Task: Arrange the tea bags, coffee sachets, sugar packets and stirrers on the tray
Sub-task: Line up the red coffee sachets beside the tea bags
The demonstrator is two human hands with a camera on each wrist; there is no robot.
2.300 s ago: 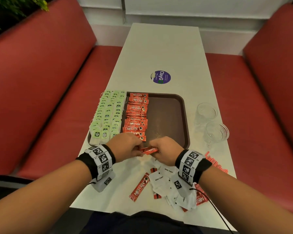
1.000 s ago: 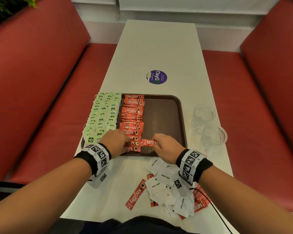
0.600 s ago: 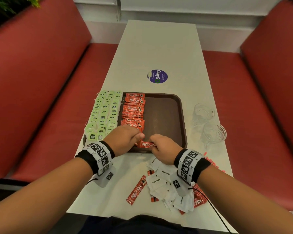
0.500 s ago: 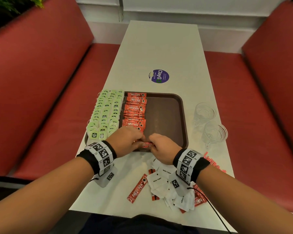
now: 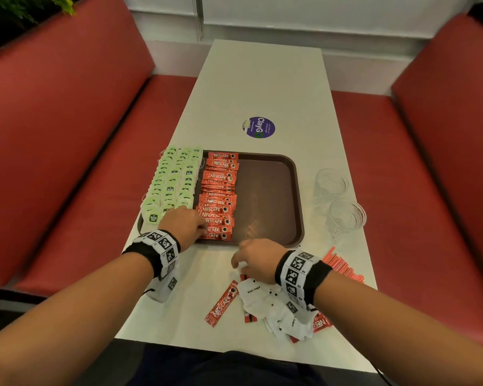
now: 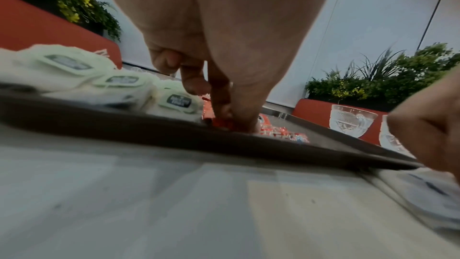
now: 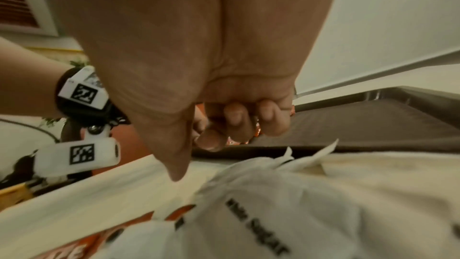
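Note:
A brown tray (image 5: pixel 265 196) holds rows of green tea bags (image 5: pixel 173 182) on its left and a column of red coffee sachets (image 5: pixel 219 190) beside them. My left hand (image 5: pixel 204 229) is at the near end of that column. In the left wrist view its thumb and forefinger (image 6: pixel 221 105) pinch the left end of the nearest sachet (image 6: pixel 224 122) on the tray rim (image 6: pixel 149 131). My right hand (image 5: pixel 243 260) hovers over the table just in front of the tray, fingers loosely curled, holding nothing I can see. Below it lies a pile of white sugar packets (image 5: pixel 265 302) (image 7: pixel 273 214).
One loose coffee sachet (image 5: pixel 222 306) lies left of the sugar pile, and more sachets (image 5: pixel 321 323) stick out under it. Red stirrers (image 5: pixel 342 267) lie at the table's right edge. Two glass cups (image 5: pixel 331 185) (image 5: pixel 346 217) stand right of the tray. Red benches flank the table.
Both hands laid a sachet at the near end of the column. My right hand has let go and pulled back over the sugar pile; my left hand stays on the sachet.

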